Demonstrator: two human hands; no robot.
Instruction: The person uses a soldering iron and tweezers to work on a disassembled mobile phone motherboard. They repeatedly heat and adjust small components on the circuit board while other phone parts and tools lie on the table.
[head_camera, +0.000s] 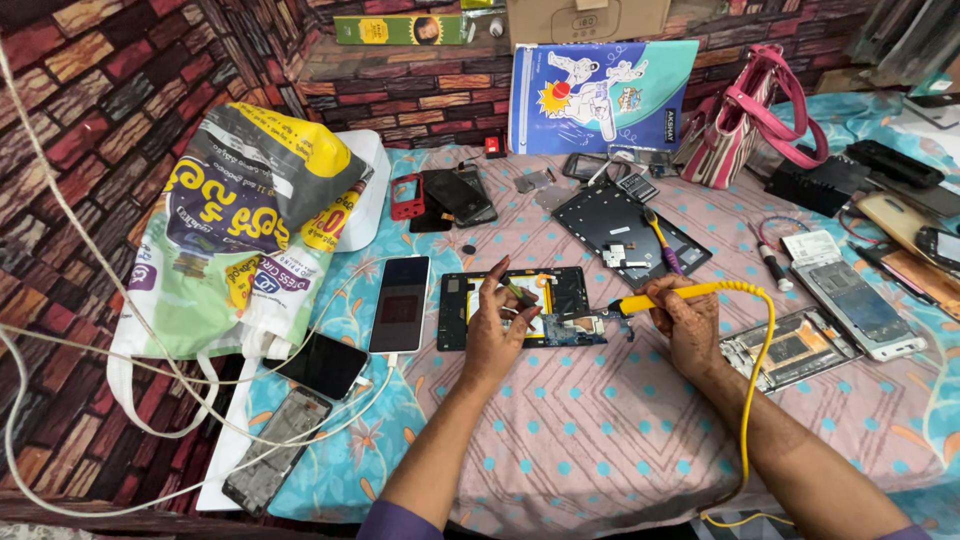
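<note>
An opened phone is worked on over a patterned bedspread with a yellow soldering iron.

The iron is gripped in the closed fingers of the right hand, its long axis lying nearly level and its tip pointed left at the circuit board on the phone's right edge. The left hand is rested on the phone's middle, just left of the tip, its fingers pinched on what seems a thin green tool. Another dismantled phone frame is seen farther back.
</note>
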